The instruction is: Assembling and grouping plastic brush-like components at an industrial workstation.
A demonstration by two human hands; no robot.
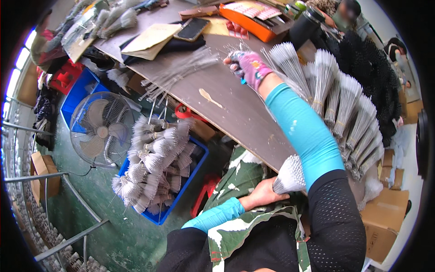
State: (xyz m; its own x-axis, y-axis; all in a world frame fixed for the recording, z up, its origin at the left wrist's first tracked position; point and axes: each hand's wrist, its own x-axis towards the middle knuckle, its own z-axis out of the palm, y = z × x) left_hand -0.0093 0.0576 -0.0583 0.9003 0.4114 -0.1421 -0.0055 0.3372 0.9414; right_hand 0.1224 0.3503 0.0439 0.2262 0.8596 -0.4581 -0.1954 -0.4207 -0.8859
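Note:
My left hand, bare below a turquoise sleeve, is closed around a bundle of thin white-tipped stems at my lap, its rounded tip end facing up. My right hand, in a pink patterned glove with bare fingertips, is stretched over the far part of the table. Its fingers are curled, and what they hold, if anything, is too small to make out. Fine wire ends show just beyond it. To its left, loose thin grey wires fan across the table edge. My right forearm hides part of the tabletop.
Several upright stem bundles line the table's right side. A blue crate heaped with bundles stands on the floor at left, beside a fan. Farther back are a phone, an orange box and a dark flask.

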